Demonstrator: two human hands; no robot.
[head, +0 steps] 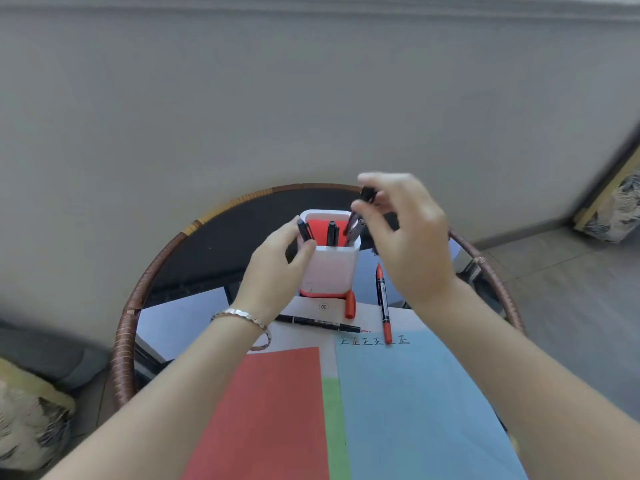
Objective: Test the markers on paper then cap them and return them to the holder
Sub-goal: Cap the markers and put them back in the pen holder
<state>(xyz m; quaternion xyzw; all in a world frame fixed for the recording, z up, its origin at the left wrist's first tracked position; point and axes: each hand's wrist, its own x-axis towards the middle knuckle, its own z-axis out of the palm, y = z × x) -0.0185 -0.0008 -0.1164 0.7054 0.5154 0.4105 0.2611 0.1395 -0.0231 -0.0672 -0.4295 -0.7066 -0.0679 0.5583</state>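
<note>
Head view: right hand (405, 230) pinches a black marker (354, 224) near its top, lower end at the white holder (332, 268) mouth, left hand (277, 261) grips the holder's wall; marker likely light, rigid, slick plastic, so hold the barrel, holder probably tippy.

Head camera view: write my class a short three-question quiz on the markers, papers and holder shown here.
1. True or false: the red marker stands inside the holder.
2. Which paper carries the test marks? A red, B green, C blue.
3. Fill in: the ___ hand grips the holder.

Key:
1. False. It lies flat beside the holder.
2. C, the blue paper.
3. Left. The left hand grips the holder, and the right hand pinches a dark marker above it.
</note>
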